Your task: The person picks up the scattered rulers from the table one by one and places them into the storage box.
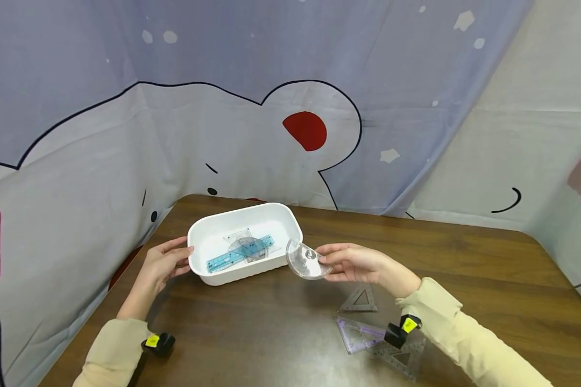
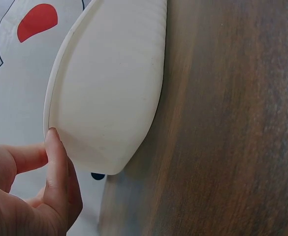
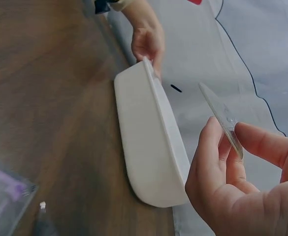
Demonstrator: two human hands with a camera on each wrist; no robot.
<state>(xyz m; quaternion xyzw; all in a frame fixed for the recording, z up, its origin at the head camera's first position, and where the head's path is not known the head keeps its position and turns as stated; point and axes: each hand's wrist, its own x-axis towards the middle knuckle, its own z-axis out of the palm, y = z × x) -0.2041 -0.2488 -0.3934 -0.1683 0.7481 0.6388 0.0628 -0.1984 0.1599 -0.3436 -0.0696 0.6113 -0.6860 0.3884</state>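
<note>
My right hand (image 1: 351,262) pinches a clear half-round protractor (image 1: 302,260) between thumb and fingers, by the right end of a white plastic bin (image 1: 244,274). The right wrist view shows the protractor (image 3: 217,113) nearly edge-on, above the table. At the bin's left end my left hand (image 1: 164,263) grips the rim; in the left wrist view its fingertips meet the bin's edge (image 2: 52,103). Inside the bin lie a blue ruler (image 1: 218,262), another clear protractor (image 1: 254,250) overlapping it, and a clear set square (image 1: 237,235).
On the brown wooden table (image 1: 271,333), below my right forearm, lie a small clear set square (image 1: 348,306), a purple-marked set square (image 1: 351,341) and a larger clear triangle (image 1: 413,360). A patterned cloth (image 1: 222,134) hangs behind the table.
</note>
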